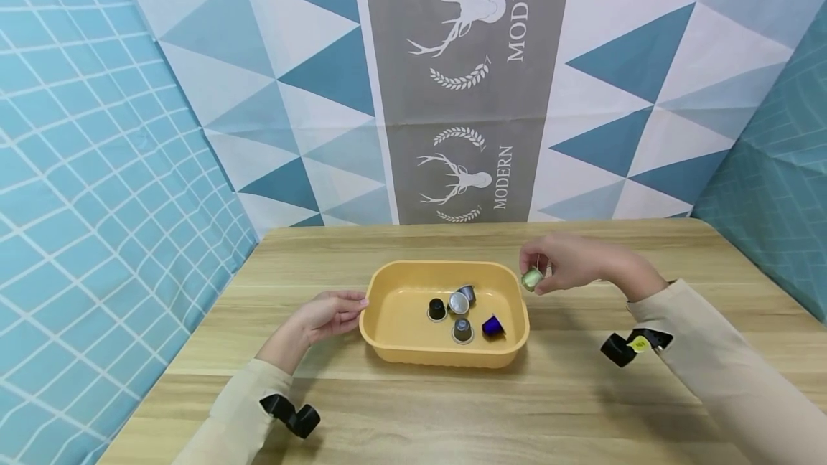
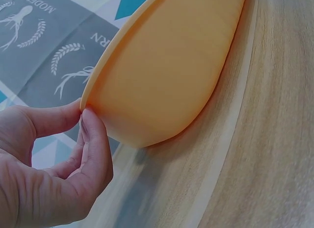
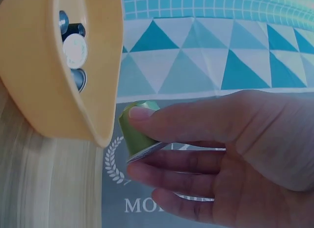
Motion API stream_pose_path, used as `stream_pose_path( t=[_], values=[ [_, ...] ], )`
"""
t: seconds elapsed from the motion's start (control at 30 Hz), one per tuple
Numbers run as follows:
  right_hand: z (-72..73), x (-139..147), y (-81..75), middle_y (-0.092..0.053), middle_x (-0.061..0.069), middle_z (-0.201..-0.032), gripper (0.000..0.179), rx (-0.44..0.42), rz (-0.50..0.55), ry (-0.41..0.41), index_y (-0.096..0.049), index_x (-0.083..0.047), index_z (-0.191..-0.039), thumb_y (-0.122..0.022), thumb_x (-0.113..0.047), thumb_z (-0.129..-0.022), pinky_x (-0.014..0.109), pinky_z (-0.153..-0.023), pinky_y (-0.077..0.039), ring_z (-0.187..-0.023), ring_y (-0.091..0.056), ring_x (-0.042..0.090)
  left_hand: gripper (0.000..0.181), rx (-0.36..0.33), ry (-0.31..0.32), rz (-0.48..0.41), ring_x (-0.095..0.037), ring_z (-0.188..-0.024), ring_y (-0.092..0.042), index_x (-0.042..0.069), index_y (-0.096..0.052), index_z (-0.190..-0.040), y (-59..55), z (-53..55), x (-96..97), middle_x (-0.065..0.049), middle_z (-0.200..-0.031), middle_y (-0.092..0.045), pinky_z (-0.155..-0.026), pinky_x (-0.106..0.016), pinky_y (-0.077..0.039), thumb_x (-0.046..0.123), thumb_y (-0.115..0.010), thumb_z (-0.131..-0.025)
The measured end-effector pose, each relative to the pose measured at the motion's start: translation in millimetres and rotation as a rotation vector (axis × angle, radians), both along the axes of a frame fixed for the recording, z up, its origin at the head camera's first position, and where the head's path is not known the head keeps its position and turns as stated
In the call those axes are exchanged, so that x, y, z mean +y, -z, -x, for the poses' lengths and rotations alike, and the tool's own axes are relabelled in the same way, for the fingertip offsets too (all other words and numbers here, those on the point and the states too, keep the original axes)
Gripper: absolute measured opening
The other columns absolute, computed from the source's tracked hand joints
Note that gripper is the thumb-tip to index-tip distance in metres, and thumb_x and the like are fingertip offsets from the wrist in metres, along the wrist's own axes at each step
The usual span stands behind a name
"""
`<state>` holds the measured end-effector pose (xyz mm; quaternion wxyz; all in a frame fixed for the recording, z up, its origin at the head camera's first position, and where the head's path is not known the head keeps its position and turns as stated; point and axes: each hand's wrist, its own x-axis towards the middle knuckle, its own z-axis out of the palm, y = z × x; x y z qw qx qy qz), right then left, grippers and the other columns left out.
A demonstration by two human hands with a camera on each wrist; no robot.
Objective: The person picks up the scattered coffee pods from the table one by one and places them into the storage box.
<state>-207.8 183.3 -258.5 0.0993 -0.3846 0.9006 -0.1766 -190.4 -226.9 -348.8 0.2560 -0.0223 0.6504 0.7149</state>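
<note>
A yellow-orange plastic basin stands on the wooden table. My left hand pinches its left rim between thumb and fingers, as the left wrist view shows close up. Just off the basin's right end, my right hand holds a green coffee capsule between thumb and fingers. Inside the basin lie several more capsules: a black capsule, a silver-lidded capsule leaning by a grey-blue capsule, a dark grey capsule and a purple-blue capsule on its side.
The wooden table reaches back to a patterned cloth with triangles and deer heads. A blue grid cloth hangs on the left, a teal cloth on the right. Black wrist cameras sit on both sleeves.
</note>
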Motion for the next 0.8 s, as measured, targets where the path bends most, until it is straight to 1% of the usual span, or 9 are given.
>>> stream_pose_path(
  t=[0.17, 0.3, 0.4, 0.57, 0.67, 0.8],
  values=[
    [1.7, -10, -1.6, -0.062, -0.005, -0.082, 0.018, -0.005, -0.032, 0.007, -0.062, -0.013, -0.087, -0.076, -0.007, -0.077, 0.023, -0.068, -0.05, -0.076, -0.057, 0.007, 0.039, -0.004, -0.014, 0.008, -0.001, -0.075, -0.066, -0.013, -0.039, -0.13, 0.5, 0.2, -0.5, 0.006, -0.082, -0.069, -0.07, -0.013, -0.056, 0.003, -0.05, -0.097],
    [2.0, -19, -4.1, -0.062, -0.004, -0.082, 0.018, -0.019, -0.065, 0.012, -0.062, -0.013, -0.088, -0.076, -0.008, -0.077, 0.022, -0.066, -0.048, -0.077, -0.057, 0.007, 0.04, -0.005, -0.013, 0.009, -0.001, -0.075, -0.066, -0.013, -0.039, -0.13, 1.1, 0.7, -0.3, 0.006, -0.082, -0.069, -0.07, -0.013, -0.055, 0.004, -0.051, -0.097],
    [3.0, -25, -4.8, -0.062, -0.003, -0.083, 0.018, -0.03, -0.086, 0.004, -0.062, -0.012, -0.088, -0.076, -0.009, -0.078, 0.021, -0.067, -0.048, -0.077, -0.056, 0.008, 0.039, -0.002, -0.008, 0.006, -0.001, -0.076, -0.066, -0.013, -0.04, -0.13, 1.3, 0.7, -0.1, 0.006, -0.083, -0.068, -0.07, -0.013, -0.056, 0.004, -0.051, -0.097],
    [5.5, -34, -3.7, -0.063, -0.003, -0.083, 0.017, -0.033, -0.12, -0.011, -0.062, -0.012, -0.088, -0.076, -0.011, -0.078, 0.021, -0.071, -0.05, -0.077, -0.056, 0.006, 0.032, -0.003, -0.008, 0.001, -0.001, -0.076, -0.065, -0.01, -0.044, -0.124, 1.5, 0.9, -0.4, 0.006, -0.083, -0.068, -0.07, -0.014, -0.056, 0.004, -0.051, -0.097],
    [6.5, -39, -3.6, -0.064, -0.003, -0.082, 0.017, -0.044, -0.126, -0.019, -0.063, -0.012, -0.088, -0.076, -0.011, -0.078, 0.021, -0.069, -0.049, -0.075, -0.056, 0.006, 0.029, -0.004, -0.009, 0.001, -0.001, -0.076, -0.065, -0.008, -0.046, -0.122, 1.3, 0.8, -0.4, 0.006, -0.082, -0.068, -0.07, -0.013, -0.056, 0.004, -0.051, -0.097],
    [8.4, -48, -3.3, -0.064, -0.001, -0.081, 0.017, -0.092, -0.122, -0.018, -0.063, -0.009, -0.088, -0.076, -0.009, -0.077, 0.02, -0.066, -0.049, -0.072, -0.055, 0.007, 0.029, -0.002, -0.004, 0.003, -0.001, -0.076, -0.065, -0.008, -0.046, -0.122, 1.1, 0.3, -0.3, 0.006, -0.083, -0.069, -0.07, -0.013, -0.056, 0.004, -0.051, -0.097]
  ],
)
